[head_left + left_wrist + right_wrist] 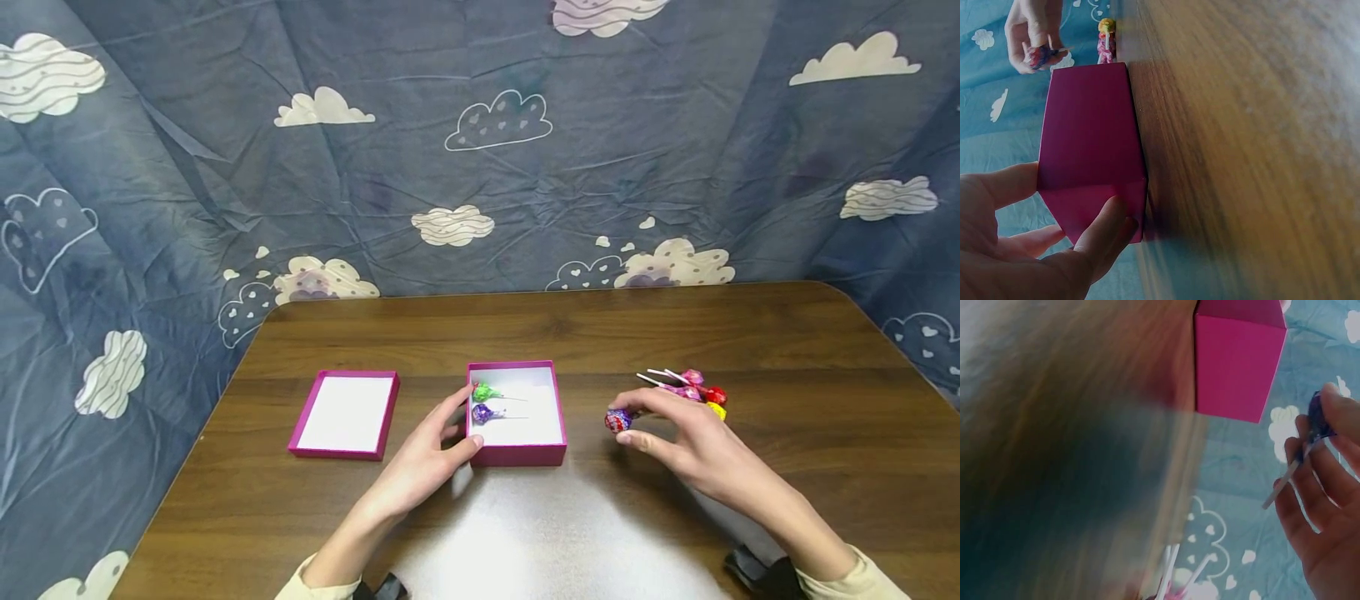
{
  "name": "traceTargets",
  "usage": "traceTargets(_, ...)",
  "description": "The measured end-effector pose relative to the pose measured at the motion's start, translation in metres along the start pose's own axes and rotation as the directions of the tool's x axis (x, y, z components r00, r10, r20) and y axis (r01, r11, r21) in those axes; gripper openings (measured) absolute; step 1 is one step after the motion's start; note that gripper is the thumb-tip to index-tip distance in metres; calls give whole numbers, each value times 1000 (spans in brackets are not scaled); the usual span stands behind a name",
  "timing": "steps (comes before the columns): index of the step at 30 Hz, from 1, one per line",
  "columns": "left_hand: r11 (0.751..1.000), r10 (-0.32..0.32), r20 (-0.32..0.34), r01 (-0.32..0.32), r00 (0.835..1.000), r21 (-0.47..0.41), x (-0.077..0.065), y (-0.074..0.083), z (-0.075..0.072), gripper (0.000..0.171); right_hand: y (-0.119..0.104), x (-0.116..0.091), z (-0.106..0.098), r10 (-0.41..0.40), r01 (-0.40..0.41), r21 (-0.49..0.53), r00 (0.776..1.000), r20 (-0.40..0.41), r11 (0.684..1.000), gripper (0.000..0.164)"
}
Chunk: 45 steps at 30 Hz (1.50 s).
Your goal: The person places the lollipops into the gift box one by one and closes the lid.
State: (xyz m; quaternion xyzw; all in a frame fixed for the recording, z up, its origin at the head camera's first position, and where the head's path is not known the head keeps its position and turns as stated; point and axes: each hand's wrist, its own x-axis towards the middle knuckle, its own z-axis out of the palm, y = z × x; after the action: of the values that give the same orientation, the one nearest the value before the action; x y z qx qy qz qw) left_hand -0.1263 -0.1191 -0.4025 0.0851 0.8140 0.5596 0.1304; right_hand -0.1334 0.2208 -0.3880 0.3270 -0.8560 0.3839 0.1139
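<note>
A magenta box (519, 455) with a white inside stands on the table, holding a green-wrapped lollipop (484, 392) and a purple-wrapped lollipop (486, 413) along its left side. My left hand (429, 458) rests against the box's left wall, index finger at the rim and thumb near the front corner. To the right of the box, my right hand (686, 429) pinches a blue-and-red wrapped lollipop (618, 420) by its head between thumb and fingers. Its white stick (1279, 487) shows in the right wrist view, pointing back across the fingers.
A magenta lid (343, 415) lies with its white inside up, left of the box. Behind the right hand is a small pile of lollipops (692, 388) in pink, red and yellow wrappers. A cloud-patterned cloth (480, 183) hangs behind the wooden table (600, 333).
</note>
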Motion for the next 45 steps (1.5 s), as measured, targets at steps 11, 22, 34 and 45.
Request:
traceTargets(11,1000,19,2,-19,1000,-18,1,0,1,65,-14,22,11,-10,12,64,1000,-30,998,39)
traceTargets(22,1000,12,6,-12,1000,-20,1,-1,1,65,-32,44,22,18,-15,132,1000,-25,991,33)
traceTargets(34,1000,-3,3,3,1000,-15,1,-3,0,66,-45,67,40,66,-77,293,997,48,953,26)
traceTargets(45,999,14,11,-13,1000,-39,3,-3,0,65,-41,86,64,137,-176,348,981,136,921,26)
